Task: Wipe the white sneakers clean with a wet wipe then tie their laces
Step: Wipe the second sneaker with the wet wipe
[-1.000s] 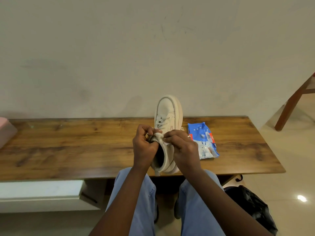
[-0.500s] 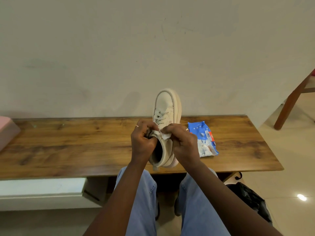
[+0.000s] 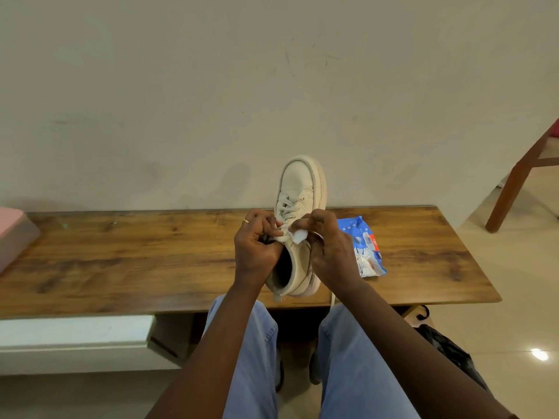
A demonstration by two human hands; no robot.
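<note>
One white sneaker (image 3: 301, 189) is held above the wooden bench (image 3: 151, 255), toe pointing up and away, its dark opening facing me. My left hand (image 3: 257, 246) grips the sneaker at the tongue and upper laces. My right hand (image 3: 329, 252) pinches a small white wet wipe (image 3: 299, 235) against the sneaker's collar on the right side. A loose lace end (image 3: 332, 297) hangs below my right wrist. The blue wet wipe packet (image 3: 364, 246) lies flat on the bench just right of my right hand.
A pink box (image 3: 13, 234) sits at the bench's left end. A white shelf (image 3: 75, 331) runs under the bench on the left. A black bag (image 3: 447, 352) lies on the tiled floor at right, and a wooden chair leg (image 3: 514, 182) stands further right.
The sneaker has been lifted slightly, and my right hand has shifted so the white wipe now shows between its fingers at the collar.
</note>
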